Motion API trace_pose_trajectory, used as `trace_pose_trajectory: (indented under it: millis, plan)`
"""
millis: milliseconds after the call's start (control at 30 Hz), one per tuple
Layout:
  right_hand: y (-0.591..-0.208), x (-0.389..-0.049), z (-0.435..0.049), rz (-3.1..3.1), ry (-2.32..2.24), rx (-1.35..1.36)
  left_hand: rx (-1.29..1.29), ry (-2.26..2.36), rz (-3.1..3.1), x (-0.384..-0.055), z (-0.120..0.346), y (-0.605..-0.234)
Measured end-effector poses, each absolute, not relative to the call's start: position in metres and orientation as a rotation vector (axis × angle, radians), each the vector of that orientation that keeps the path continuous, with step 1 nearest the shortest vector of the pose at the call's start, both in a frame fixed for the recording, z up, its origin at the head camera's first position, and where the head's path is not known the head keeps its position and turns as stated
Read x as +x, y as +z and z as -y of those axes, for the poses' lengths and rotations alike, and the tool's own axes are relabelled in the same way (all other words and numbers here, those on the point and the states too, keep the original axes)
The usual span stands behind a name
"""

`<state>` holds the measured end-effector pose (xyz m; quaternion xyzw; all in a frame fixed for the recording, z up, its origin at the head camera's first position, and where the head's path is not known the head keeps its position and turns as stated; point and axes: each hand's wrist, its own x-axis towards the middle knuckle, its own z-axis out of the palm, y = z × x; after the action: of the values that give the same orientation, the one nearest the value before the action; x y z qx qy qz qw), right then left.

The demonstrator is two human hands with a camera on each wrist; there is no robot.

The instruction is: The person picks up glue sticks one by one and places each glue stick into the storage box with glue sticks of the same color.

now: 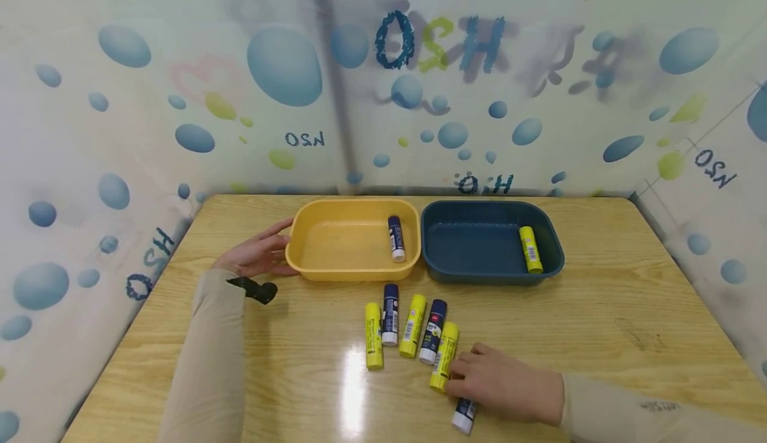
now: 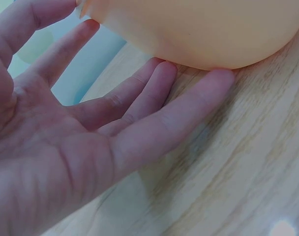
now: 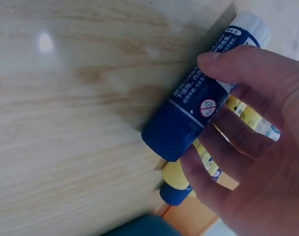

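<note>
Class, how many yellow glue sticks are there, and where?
4: one yellow glue stick in the blue tray; three on the table: the leftmost stick, the middle yellow one, and one by the right hand.

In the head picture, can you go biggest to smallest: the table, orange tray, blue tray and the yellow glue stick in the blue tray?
1. Table
2. Orange tray and blue tray: too alike to rank
3. Yellow glue stick

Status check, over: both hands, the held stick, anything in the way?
Left hand touches orange tray. Right hand grips blue stick, white end uncovered. Yellow stick close beside right hand, might get in the way.
</note>
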<state>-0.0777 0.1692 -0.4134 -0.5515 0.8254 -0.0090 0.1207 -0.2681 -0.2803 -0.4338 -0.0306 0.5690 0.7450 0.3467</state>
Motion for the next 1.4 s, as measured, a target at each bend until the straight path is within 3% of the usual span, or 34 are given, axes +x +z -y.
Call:
trace_pose_trajectory:
  millis: [533,933,1400]
  plan:
    - [-0.39,-0.094,-0.172,-2.468,0.096,-1.596,-0.064,1.929,-1.486,-0.265,0.282,-0.429]
    - [-0.352,-0.124,-0.168,-2.564,0.154,-1.619,-0.065,1.928,-1.484,-0.264,0.28,-0.429]
    - [-0.336,-0.158,-0.157,-2.586,0.181,-1.544,-0.083,1.93,-1.484,-0.266,0.28,-0.43]
